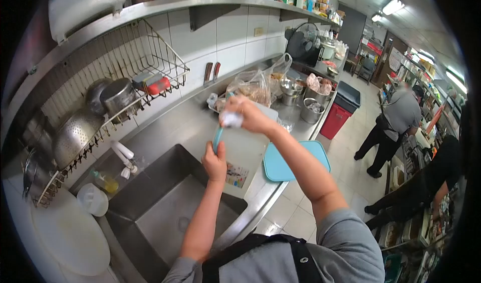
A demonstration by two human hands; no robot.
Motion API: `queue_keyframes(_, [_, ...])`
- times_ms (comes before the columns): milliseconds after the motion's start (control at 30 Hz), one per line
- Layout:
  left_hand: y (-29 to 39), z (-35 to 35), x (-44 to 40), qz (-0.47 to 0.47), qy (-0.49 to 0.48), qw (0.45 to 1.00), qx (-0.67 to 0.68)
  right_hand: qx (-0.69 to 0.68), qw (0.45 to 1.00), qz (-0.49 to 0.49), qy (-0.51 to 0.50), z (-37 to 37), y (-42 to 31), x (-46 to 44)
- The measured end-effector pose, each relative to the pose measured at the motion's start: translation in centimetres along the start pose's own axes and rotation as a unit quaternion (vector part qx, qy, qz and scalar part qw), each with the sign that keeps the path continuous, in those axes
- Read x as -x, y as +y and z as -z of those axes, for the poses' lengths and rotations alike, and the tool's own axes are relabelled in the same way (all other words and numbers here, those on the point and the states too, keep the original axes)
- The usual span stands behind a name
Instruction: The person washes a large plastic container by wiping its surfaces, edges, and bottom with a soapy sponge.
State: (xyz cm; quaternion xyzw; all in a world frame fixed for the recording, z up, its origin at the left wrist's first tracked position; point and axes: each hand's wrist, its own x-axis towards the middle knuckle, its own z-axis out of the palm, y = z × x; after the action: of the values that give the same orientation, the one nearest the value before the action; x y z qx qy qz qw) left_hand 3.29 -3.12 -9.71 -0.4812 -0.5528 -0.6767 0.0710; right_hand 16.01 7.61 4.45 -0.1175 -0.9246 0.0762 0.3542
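Note:
A translucent plastic container with a turquoise rim and a printed label is tipped on its side at the sink's right edge. My left hand is closed on its turquoise rim, near the lower end. Higher up, my right hand presses a crumpled white cloth against the same rim; whether it is cloth or paper towel is hard to tell. To the right, a turquoise lid lies flat, jutting over the counter's front edge. My right forearm passes above the lid's left corner.
Below my arms is a steel sink with a white faucet. A wire rack holds pots and a colander. Plastic bags and metal pots stand along the counter. Two people work by shelves at right, one in grey.

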Motion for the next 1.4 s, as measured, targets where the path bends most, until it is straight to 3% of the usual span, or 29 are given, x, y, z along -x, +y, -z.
queue_keyframes(33, [0.1, 0.2, -0.1, -0.007, -0.007, 1.0, 0.001, -0.007, 1.0, -0.005, 0.002, 0.3, 1.0, -0.3])
queue_keyframes(67, [0.0, 0.5, 0.0, 0.005, -0.031, 0.999, 0.016, -0.004, 0.996, -0.084, -0.015, 0.3, 2.9, -0.1])
queue_keyframes(167, [-0.3, 1.2, -0.1, 0.021, -0.088, 0.994, 0.055, 0.063, 0.981, -0.182, 0.037, 0.3, 1.7, 0.3])
queue_keyframes(300, [0.0, 1.6, 0.2, 0.058, -0.126, 0.984, 0.115, 0.122, 0.98, -0.135, 0.085, -0.6, -4.4, 1.2])
queue_keyframes(333, [0.3, 1.7, 0.6, 0.082, -0.135, 0.978, 0.134, 0.083, 0.981, -0.17, 0.045, -0.4, -4.4, 1.4])
queue_keyframes(433, [3.3, 1.9, -0.2, -0.003, -0.073, 0.99, 0.119, 0.096, 0.969, -0.211, 0.085, -0.6, -4.9, 1.4])
queue_keyframes(533, [4.0, 1.7, -1.2, 0.03, -0.082, 0.992, 0.092, 0.015, 0.961, -0.238, 0.142, -0.7, -5.2, 1.3])
queue_keyframes(667, [3.3, 1.7, -1.5, 0.114, -0.112, 0.973, 0.164, 0.087, 0.968, -0.187, 0.144, -1.2, -6.5, 2.9])
queue_keyframes(900, [1.7, 3.0, -0.9, 0.031, -0.07, 0.992, 0.095, 0.127, 0.961, -0.178, 0.17, -1.8, -10.3, 5.5])
queue_keyframes(1000, [0.5, 3.2, -0.2, 0.056, -0.089, 0.984, 0.143, 0.171, 0.957, -0.206, 0.108, 0.0, -5.7, 5.3])
queue_keyframes(1100, [0.6, 3.1, 0.4, 0.114, -0.103, 0.972, 0.178, 0.193, 0.932, -0.274, 0.139, 2.0, -0.4, 5.1])
queue_keyframes(1167, [1.0, 2.2, 0.6, 0.074, -0.064, 0.988, 0.117, 0.189, 0.919, -0.326, 0.116, 2.2, 0.1, 4.8])
queue_keyframes(1300, [1.3, 0.5, -0.2, 0.072, -0.029, 0.994, 0.071, 0.21, 0.947, -0.213, 0.115, -1.3, -7.4, 4.9])
queue_keyframes(1400, [1.6, 1.9, -0.4, 0.082, -0.053, 0.991, 0.088, 0.16, 0.961, -0.202, 0.102, -0.7, -9.3, 4.6])
